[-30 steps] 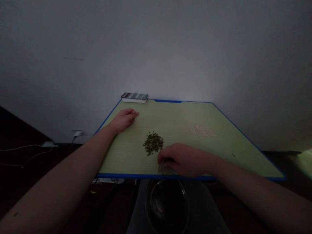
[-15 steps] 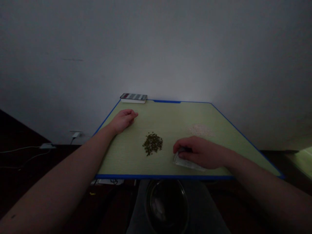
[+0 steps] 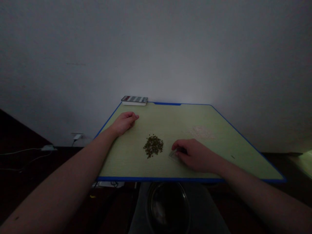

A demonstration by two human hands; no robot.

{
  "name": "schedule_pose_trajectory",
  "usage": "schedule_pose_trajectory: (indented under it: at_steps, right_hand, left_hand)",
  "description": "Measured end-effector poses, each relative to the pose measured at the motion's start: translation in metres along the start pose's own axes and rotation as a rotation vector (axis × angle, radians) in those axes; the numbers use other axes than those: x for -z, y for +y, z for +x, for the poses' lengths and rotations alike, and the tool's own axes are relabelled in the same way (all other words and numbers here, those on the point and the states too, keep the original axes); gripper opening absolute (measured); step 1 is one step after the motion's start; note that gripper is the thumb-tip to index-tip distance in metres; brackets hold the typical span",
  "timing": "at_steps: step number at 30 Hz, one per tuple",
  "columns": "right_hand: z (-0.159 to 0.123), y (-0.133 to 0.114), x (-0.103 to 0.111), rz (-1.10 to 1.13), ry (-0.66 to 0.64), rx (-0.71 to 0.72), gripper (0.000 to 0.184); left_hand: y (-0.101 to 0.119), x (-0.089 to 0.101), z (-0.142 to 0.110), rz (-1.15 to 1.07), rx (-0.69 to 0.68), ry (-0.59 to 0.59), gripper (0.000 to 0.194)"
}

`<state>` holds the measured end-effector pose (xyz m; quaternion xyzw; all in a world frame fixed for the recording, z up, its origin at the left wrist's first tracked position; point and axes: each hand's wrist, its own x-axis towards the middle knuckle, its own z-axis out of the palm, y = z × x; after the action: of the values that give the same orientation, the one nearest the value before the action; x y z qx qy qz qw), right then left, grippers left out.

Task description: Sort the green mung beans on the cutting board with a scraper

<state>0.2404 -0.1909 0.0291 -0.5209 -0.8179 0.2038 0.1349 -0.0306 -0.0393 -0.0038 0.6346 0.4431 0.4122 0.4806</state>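
My left hand (image 3: 123, 123) rests on the left part of the table, its fingers curled in and thumb against them; I see nothing in it. On the right, my right hand (image 3: 196, 154) has its thumb and fingers closed on a thin see-through plastic piece (image 3: 173, 156), low over the table. Most of that piece is hidden by the hand, and its exact kind is unclear. Between the hands lies a loose pile of small dark greenish-brown grains (image 3: 153, 146). Behind my right hand, pale whitish grains (image 3: 201, 132) are spread in a flat patch.
The pale green table (image 3: 168, 118) has a blue edge and stands against a grey wall (image 3: 165, 52). At its back left corner sits a white box with a phone-like striped top (image 3: 135, 100). A round dark shiny bowl or lid (image 3: 168, 208) is on my lap.
My right hand has shifted slightly, and much less of the see-through plastic shows beneath it. The left hand stays in place. The whole view has moved a little.
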Motion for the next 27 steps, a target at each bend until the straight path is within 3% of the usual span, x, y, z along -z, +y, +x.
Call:
schedule_pose_trajectory:
  at_steps: [7,27]
  right_hand:
    - [0.010,-0.016,-0.011,-0.027,0.086,-0.037,0.022]
    - [0.019,-0.007,-0.009,-0.114,0.170,-0.115,0.021]
  left_hand:
    - [0.001,0.000,0.000,-0.008,-0.004,0.001,0.029]
    - [-0.004,0.002,0.003,-0.035,-0.015,-0.022,0.031]
